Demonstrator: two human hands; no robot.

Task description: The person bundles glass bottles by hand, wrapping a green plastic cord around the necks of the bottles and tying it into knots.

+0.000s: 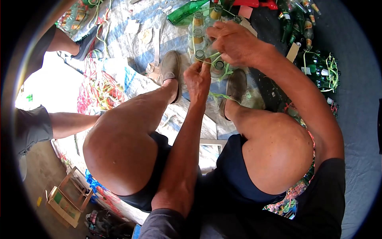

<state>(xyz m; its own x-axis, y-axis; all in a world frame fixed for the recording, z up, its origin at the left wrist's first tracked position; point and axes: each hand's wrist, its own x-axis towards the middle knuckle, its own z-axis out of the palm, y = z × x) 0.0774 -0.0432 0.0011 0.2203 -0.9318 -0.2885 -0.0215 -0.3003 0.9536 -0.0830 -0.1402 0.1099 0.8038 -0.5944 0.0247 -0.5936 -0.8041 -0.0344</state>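
A cluster of clear glass bottles (198,36) stands upright between my feet, with light green plastic string (216,95) around and across it. My left hand (197,79) is at the near side of the cluster, thumb and fingers pinched on the string beside a bottle neck. Over the right side of the bottles, my right hand (234,43) is closed with curled fingers, and a strand of the string runs to it. Its fingertips are partly hidden, as are the bottles beneath it.
A green bottle (186,12) lies beyond the cluster. Tied green bottles (318,71) sit at the right. Pink and red string (101,93) is heaped at the left, near another person's leg (63,42) and arm (73,124). A wooden frame (67,199) lies lower left.
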